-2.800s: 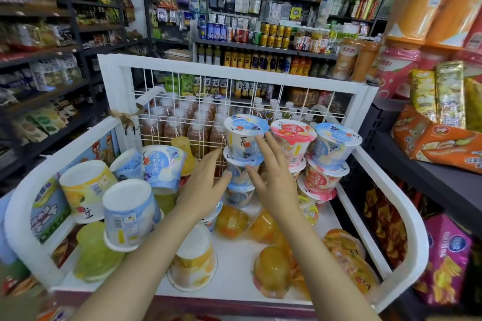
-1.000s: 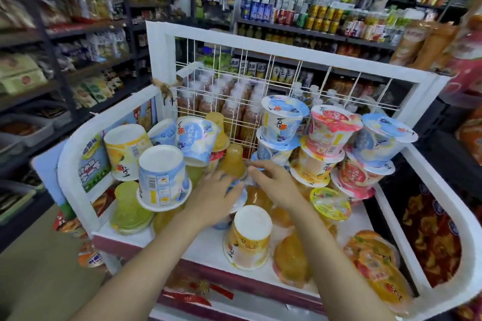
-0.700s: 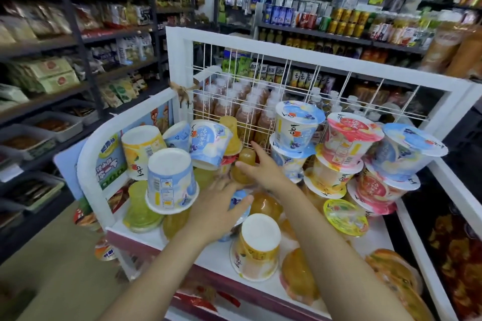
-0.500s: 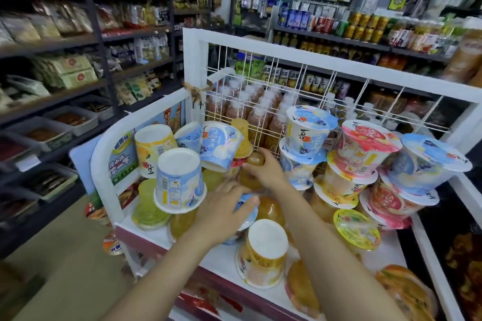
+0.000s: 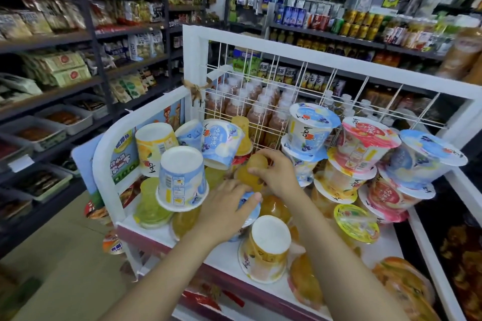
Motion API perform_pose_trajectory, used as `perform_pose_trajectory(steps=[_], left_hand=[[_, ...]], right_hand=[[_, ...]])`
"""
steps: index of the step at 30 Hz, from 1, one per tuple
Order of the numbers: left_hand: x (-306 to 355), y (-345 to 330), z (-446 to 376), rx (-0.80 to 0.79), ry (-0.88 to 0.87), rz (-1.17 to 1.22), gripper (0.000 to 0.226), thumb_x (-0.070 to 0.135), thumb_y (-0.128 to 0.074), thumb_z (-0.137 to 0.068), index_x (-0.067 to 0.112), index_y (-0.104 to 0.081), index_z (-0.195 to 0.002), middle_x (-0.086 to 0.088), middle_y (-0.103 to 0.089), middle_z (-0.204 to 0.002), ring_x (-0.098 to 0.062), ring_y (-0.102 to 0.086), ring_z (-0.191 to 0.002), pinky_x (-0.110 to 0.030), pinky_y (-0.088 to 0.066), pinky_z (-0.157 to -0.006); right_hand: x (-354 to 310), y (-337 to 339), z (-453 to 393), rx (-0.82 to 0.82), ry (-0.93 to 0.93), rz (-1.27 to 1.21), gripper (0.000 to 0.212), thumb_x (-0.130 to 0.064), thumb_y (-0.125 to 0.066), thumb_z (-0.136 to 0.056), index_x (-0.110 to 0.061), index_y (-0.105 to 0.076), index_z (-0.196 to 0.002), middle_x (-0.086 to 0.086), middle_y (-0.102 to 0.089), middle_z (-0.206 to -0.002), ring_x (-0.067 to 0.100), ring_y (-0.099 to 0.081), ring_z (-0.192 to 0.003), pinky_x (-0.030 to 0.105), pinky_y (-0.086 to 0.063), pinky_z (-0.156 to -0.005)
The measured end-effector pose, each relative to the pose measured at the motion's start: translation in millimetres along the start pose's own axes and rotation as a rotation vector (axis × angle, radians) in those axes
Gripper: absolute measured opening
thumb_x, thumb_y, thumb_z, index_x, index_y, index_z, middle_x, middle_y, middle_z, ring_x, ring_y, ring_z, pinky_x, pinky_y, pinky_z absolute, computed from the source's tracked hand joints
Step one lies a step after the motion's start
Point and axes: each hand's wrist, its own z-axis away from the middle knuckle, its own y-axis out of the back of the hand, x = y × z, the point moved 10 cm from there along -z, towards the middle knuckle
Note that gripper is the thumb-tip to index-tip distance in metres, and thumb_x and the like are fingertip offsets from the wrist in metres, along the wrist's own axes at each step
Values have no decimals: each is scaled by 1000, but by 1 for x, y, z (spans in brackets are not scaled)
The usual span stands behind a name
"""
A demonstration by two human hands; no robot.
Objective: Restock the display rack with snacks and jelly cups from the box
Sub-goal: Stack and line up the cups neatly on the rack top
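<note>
dark store shelves w/ packaged snacks fill the far left. next, the white display rack, its curved left rail beside a yellow cup lying tilted, bottom facing out. just right of it a blue-label cup sits upside down on a green jelly cup, and behind them a pale blue cup leans on its side. left hand lies flat, fingers relaxed and spread, pressing on a blue-lidded cup low in the pile, not curled round it. right hand sits just above and right of the left, fingers curled on an amber jelly cup, pinching it near the wire grid back. in front, an upside-down orange-label cup on the rack floor, clear orange jellies around it. right of the hands, upright stacks: blueberry cup stack, pink cup stack, another blue stack at the rack's right side. a yellow-lidded jelly lies tilted below those stacks.
</note>
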Motion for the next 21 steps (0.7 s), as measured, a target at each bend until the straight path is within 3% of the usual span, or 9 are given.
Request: perform_pose_trajectory(steps=[4,8,10,13,15,18,20,21], left_hand=[[2,1,1,12,-13,-29,79,73,-6,-85,30,-61,-122,7,-55,-126,-15,-46,-121,-31,-37,-97],[2,1,0,18,-21,-19,63,66,-21,-95,31,-58,-131,4,-36,-150,-16,-33,-138,-34,-33,-109],[-1,0,0,39,-32,-34,72,71,-15,-90,31,-60,-130,4,-26,-155,-16,-27,-143,-38,-36,-110],[1,1,0,75,-78,-50,76,71,-13,-90,28,-58,-134,0,-20,-157,-19,-20,-146,-41,-35,-112],[11,10,5,138,-172,-8,65,64,-21,-95,28,-53,-139,-3,-22,-157,-22,-21,-146,-40,-32,-115],[29,30,23,267,-319,68,50,54,-36,-98,22,-61,-127,-5,-38,-148,-23,-35,-138,-40,-36,-109],[38,25,30,186,-340,103,55,59,-38,-93,22,-64,-123,-1,-48,-141,-21,-40,-134,-45,-37,-110],[44,16,32,89,-347,96,60,66,-38,-90,24,-63,-126,2,-49,-141,-19,-38,-135,-45,-34,-112]], right_hand=[[-17,10,16,30,81,-30,44,-11,-83,-78,-18,-64,-117,5,-54,-114,23,-63,-58,24,-51,-50],[-24,24,30,110,96,-44,44,-14,-79,-83,-20,-59,-122,5,-53,-114,21,-66,-65,26,-56,-57],[-28,28,37,119,113,-47,43,-13,-77,-85,-23,-56,-121,8,-54,-116,21,-68,-69,31,-58,-61],[-30,32,50,103,85,-92,43,-8,-73,-88,-25,-49,-119,10,-56,-117,25,-70,-73,26,-54,-58],[-32,39,61,136,57,-121,41,-7,-70,-90,-28,-47,-117,2,-58,-111,24,-71,-74,26,-54,-58],[-33,61,81,253,65,-139,38,-10,-68,-92,-30,-49,-119,-5,-60,-98,25,-69,-71,37,-58,-61],[-33,80,97,358,84,-85,35,-18,-66,-94,-27,-52,-125,1,-61,-95,27,-65,-69,42,-57,-61],[-33,89,106,416,84,-70,35,-23,-65,-95,-25,-53,-128,1,-62,-101,27,-64,-69,39,-56,-59]])
